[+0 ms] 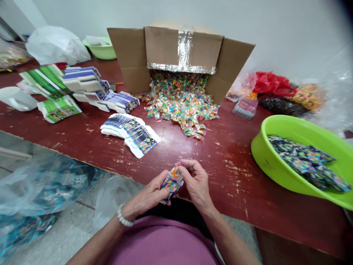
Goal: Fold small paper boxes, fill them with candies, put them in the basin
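Observation:
At the table's front edge, my left hand (150,195) is closed around a small printed purple packet (172,186). The fingers of my right hand (196,182) are pinched at the packet's top end, where orange and red candy shows. Beyond my hands lies a fanned stack of flat purple printed boxes (140,138). A heap of small wrapped candies (184,110) spills from an open cardboard box (183,49) at the back of the table. To the right, a green basin (289,180) holds several dark printed packets (309,158).
More flat boxes, purple (121,101) and green (59,108), lie at the left beside a white mug (18,98). Red plastic bags (271,84) and a clear plastic case (245,108) sit at the back right. Clear bags of blue packets (52,184) lie below the table's left edge.

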Tool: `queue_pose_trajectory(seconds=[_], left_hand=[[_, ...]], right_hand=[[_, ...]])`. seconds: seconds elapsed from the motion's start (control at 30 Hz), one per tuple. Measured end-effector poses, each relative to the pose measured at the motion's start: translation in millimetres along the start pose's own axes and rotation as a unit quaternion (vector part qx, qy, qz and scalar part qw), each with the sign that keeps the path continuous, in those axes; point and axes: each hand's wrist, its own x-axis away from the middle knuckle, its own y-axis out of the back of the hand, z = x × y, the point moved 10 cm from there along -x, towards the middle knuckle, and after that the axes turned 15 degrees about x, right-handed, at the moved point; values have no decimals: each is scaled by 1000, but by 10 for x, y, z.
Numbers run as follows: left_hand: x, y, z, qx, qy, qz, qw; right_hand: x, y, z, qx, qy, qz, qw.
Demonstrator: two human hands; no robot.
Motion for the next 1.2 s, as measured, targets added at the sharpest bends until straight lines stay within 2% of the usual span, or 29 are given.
queue_pose_trajectory(seconds=[0.17, 0.33, 0.5, 0.67, 0.83, 1.03, 1.1, 1.2], left_hand=[[15, 40, 14, 26, -19, -11, 999], [-10, 62, 9, 33, -32, -23, 999], [-15, 99, 0, 25, -29, -42, 998], [-13, 108, -37, 27, -41, -47, 998], [-33, 86, -75, 23, -62, -45, 997], [-79, 41, -81, 20, -69, -46, 996], [-90, 28, -62, 27, -63, -42, 997], [-94, 41, -23, 44, -54, -44, 997]], right_hand=[[-5, 102, 26, 17, 23, -41, 999], [43, 152, 150, 80, 81, -53, 992], [36, 162, 136, 103, 96, -44, 989], [27, 168, 212, 171, 140, -27, 975], [-24, 243, 226, 165, 114, -22, 979], [60, 156, 444, 232, 215, -30, 948], [39, 159, 405, 225, 198, -33, 954], [-13, 114, 309, 190, 149, 1, 970]])
